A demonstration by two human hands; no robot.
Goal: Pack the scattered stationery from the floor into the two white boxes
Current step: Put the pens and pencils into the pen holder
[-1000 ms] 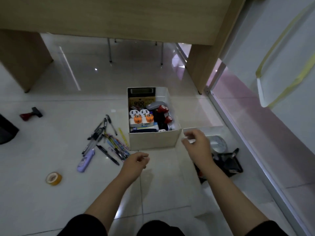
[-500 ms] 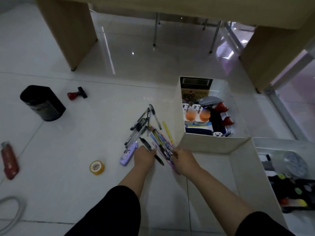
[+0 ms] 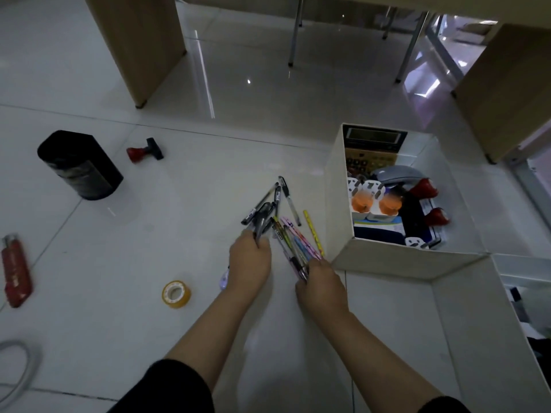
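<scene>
A heap of pens lies on the white floor left of the first white box (image 3: 337,186). My left hand (image 3: 250,260) grips a bunch of black pens (image 3: 264,210) at their near ends. My right hand (image 3: 320,283) grips a bunch of coloured pens (image 3: 293,241) beside the box's near corner. A yellow pencil (image 3: 313,231) lies against the box wall. That box holds a calculator, orange-and-white plugs and red stamps. The second white box (image 3: 453,326) stands nearer at the right; its inside is mostly cut off. A purple item peeks out under my left wrist.
On the floor to the left are a yellow tape roll (image 3: 176,294), a red utility knife (image 3: 15,271), a red-and-black stamp (image 3: 144,150), a black cylinder (image 3: 79,165) and a grey cable (image 3: 18,371). Wooden desk legs (image 3: 140,46) stand behind.
A second ago both hands hovered empty near the boxes. They moved left to the pen heap and now each holds a bunch; the view swung left and down.
</scene>
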